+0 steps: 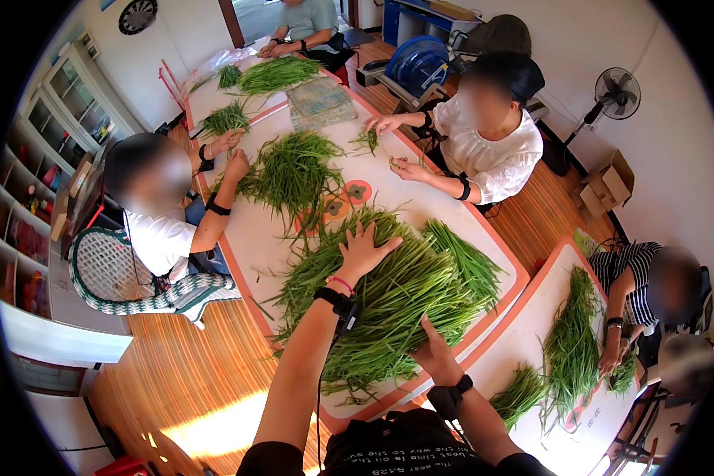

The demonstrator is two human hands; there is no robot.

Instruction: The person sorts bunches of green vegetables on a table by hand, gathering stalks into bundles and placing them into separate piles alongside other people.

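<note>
A big heap of long, thin green stalks (389, 297), looking like garlic chives, covers the near end of the white table (496, 246) with its orange border. My left hand (365, 252) rests on the upper part of this heap, fingers spread. At the heap's near right edge is my right hand (438, 355), its thumb up and fingers stretched out against the stalks, some fingertips hidden. Neither hand grips a bundle. To the heap's right lies a neater bunch of stalks (464, 262), its ends lined up.
A looser pile of greens (293, 170) lies farther up the table, between two seated people handling stalks. Another person sits at the far end. On the right, a second table (504, 345) bears more greens beside a person in stripes. A woven chair (111, 266) stands left.
</note>
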